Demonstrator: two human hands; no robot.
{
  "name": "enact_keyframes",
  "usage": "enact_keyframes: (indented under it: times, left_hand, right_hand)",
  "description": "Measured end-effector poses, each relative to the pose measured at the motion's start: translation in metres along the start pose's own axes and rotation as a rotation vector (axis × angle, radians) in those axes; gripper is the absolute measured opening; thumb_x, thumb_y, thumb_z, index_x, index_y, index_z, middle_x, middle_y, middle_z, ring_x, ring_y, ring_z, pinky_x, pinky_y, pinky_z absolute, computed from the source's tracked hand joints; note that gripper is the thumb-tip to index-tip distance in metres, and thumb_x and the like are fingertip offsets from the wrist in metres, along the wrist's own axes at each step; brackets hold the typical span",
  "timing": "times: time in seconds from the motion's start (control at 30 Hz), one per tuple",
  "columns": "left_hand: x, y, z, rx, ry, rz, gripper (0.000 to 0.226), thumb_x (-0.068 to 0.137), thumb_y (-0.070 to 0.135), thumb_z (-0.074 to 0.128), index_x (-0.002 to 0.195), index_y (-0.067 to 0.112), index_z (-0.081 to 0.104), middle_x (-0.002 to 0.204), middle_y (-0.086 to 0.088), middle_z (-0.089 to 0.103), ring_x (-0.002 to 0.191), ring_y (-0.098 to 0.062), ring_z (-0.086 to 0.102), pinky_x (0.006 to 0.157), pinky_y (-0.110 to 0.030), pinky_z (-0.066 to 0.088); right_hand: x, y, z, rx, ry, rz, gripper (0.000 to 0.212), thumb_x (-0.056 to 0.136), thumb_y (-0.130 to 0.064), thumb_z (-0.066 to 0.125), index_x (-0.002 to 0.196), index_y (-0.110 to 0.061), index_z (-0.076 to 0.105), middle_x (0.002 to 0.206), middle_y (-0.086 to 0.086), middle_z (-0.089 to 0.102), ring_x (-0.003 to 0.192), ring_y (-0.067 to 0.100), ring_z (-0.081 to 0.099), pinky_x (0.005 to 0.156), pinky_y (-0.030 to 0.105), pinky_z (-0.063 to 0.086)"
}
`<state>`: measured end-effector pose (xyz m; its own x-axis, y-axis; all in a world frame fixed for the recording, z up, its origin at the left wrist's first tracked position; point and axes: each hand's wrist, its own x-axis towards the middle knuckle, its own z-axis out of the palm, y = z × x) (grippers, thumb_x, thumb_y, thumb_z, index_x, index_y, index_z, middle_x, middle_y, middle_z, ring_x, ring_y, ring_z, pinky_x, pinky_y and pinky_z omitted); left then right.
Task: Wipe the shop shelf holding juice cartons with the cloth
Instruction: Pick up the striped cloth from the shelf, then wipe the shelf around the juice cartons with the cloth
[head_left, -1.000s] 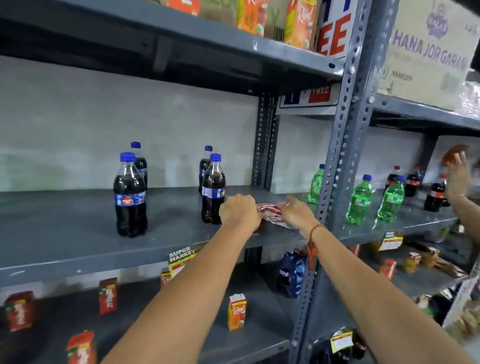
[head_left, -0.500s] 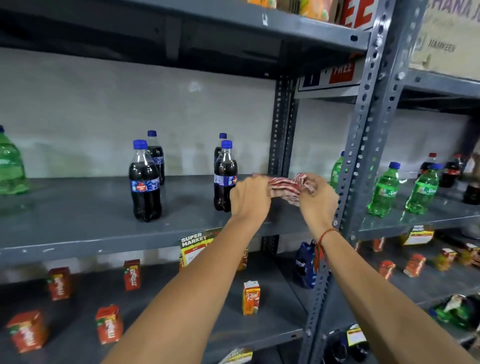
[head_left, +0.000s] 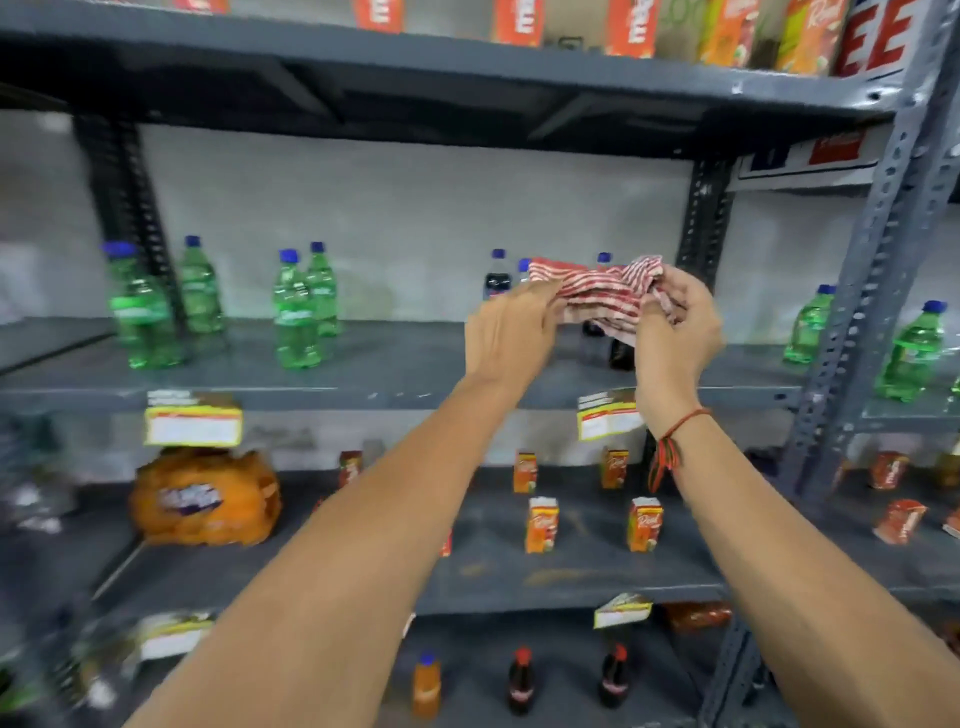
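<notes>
A red-and-white striped cloth (head_left: 602, 296) is held up in the air between both hands, in front of the middle shelf. My left hand (head_left: 506, 338) grips its left end and my right hand (head_left: 675, 332) pinches its bunched right end. Below the hands, a grey shelf (head_left: 519, 577) carries several small orange juice cartons (head_left: 541, 524), standing apart from each other. More cartons (head_left: 519, 21) line the top shelf.
The middle shelf (head_left: 363, 384) holds green bottles (head_left: 296, 312) at left and right and dark cola bottles (head_left: 496, 275) behind the cloth. An orange snack bag (head_left: 202, 499) lies left on the carton shelf. A perforated upright post (head_left: 883, 270) stands right. Small bottles (head_left: 519, 680) stand lowest.
Both hands lifted the cloth off the middle shelf and hold it stretched in the air. The view has swung left and down, showing more green bottles and the carton shelf.
</notes>
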<state>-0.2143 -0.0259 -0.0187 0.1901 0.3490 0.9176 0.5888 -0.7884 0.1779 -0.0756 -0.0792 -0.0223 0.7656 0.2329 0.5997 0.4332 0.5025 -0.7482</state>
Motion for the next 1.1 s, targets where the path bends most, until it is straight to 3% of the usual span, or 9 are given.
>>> enact_keyframes:
  times: [0.23,0.33,0.47,0.6,0.7,0.8,1.0,1.1]
  left_hand:
    - [-0.086,-0.14,-0.14,0.282,0.065,0.048,0.02,0.09,0.031,0.058,0.103,0.024,0.072,0.089,-0.001,0.075,0.076,-0.026,0.07,0.054,-0.03,0.051]
    - [-0.141,-0.201,-0.179,0.323,0.044,-0.008,0.021,0.092,0.032,0.058,0.106,0.025,0.072,0.093,0.0,0.076,0.081,-0.024,0.07,0.058,-0.034,0.055]
    - [-0.218,-0.268,-0.207,0.422,-0.027,-0.13,0.018,0.088,0.03,0.065,0.102,0.025,0.074,0.089,0.001,0.077,0.075,-0.022,0.072,0.05,-0.033,0.054]
    - [-0.275,-0.323,-0.21,0.487,-0.186,-0.293,0.015,0.088,0.027,0.064,0.099,0.026,0.074,0.081,0.0,0.075,0.066,-0.024,0.069,0.046,-0.033,0.052]
    - [-0.303,-0.355,-0.2,0.512,-0.302,-0.401,0.011,0.088,0.024,0.061,0.087,0.022,0.072,0.07,-0.002,0.069,0.056,-0.027,0.063,0.041,-0.032,0.043]
    - [-0.325,-0.389,-0.181,0.514,-0.418,-0.501,0.013,0.088,0.023,0.057,0.085,0.022,0.069,0.069,-0.003,0.067,0.054,-0.028,0.061,0.04,-0.035,0.044]
    - [-0.37,-0.449,-0.131,0.444,-0.492,-0.553,0.036,0.088,0.034,0.038,0.088,0.021,0.072,0.07,-0.005,0.07,0.057,-0.032,0.063,0.041,-0.036,0.048]
    - [-0.39,-0.463,-0.122,0.437,-0.574,-0.569,0.022,0.084,0.024,0.051,0.087,0.024,0.072,0.066,-0.005,0.07,0.055,-0.03,0.063,0.039,-0.032,0.045]
  right_hand:
    - [-0.166,-0.027,0.092,0.134,-0.268,0.037,0.037,0.08,-0.006,0.058,0.114,-0.018,0.068,0.112,-0.002,0.071,0.106,0.01,0.065,0.097,0.035,0.051]
    - [-0.242,-0.012,0.119,0.15,-0.41,0.064,0.035,0.079,-0.01,0.06,0.112,-0.019,0.067,0.111,0.003,0.071,0.105,0.016,0.066,0.095,0.042,0.052]
    - [-0.336,0.026,0.147,0.127,-0.594,0.111,0.034,0.079,-0.007,0.061,0.109,-0.021,0.068,0.107,0.004,0.071,0.104,0.018,0.066,0.093,0.043,0.053]
    - [-0.4,0.066,0.175,0.047,-0.711,0.173,0.032,0.078,0.001,0.063,0.105,-0.014,0.07,0.104,-0.003,0.069,0.1,0.014,0.065,0.093,0.041,0.053]
    - [-0.429,0.104,0.202,-0.024,-0.803,0.235,0.03,0.08,-0.003,0.065,0.106,-0.015,0.069,0.106,0.0,0.07,0.101,0.015,0.065,0.092,0.04,0.054]
    - [-0.451,0.144,0.223,-0.072,-0.85,0.296,0.032,0.08,-0.003,0.069,0.11,-0.015,0.068,0.109,0.002,0.071,0.102,0.015,0.066,0.091,0.041,0.055]
    - [-0.486,0.223,0.244,-0.161,-0.935,0.438,0.038,0.079,0.002,0.068,0.112,-0.017,0.066,0.106,0.002,0.071,0.095,0.014,0.068,0.086,0.041,0.058]
    - [-0.494,0.24,0.246,-0.253,-0.978,0.394,0.038,0.079,0.003,0.067,0.114,-0.014,0.065,0.107,0.003,0.07,0.095,0.018,0.068,0.084,0.039,0.058]
